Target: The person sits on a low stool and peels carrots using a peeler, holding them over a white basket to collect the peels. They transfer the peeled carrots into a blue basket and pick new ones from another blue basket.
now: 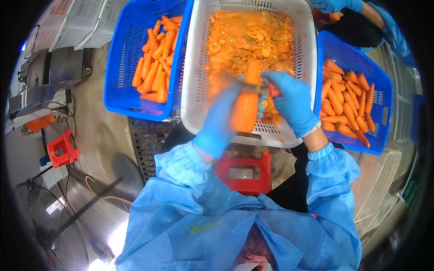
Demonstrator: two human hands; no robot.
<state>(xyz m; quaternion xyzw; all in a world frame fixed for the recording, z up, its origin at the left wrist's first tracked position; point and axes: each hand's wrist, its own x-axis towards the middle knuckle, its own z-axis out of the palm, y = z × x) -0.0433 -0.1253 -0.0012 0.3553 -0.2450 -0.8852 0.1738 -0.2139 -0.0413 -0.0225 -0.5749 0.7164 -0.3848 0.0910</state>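
Note:
A large carrot [245,111] stands tilted over the white perforated basket [249,138], gripped by my left hand [218,117], which is blurred and gloved in blue. My right hand [293,101], also gloved, holds a red-handled peeler [274,89]. Its blurred blade crosses the carrot's upper part. Beneath both hands, carrot peels and cut ends [251,37] fill much of the white basket. Smooth, peeled-looking carrots [157,67] lie in the blue basket [113,84] on the left. Darker-ended carrots [346,98] lie in the blue basket [386,101] on the right.
A co-worker's gloved hand [335,5] is at the top right. A red plastic stool [245,179] stands below the white basket, and another red stool [62,148] is at the left. A pedestal fan [51,233] occupies the lower left. Pale crates [376,183] stand at the right.

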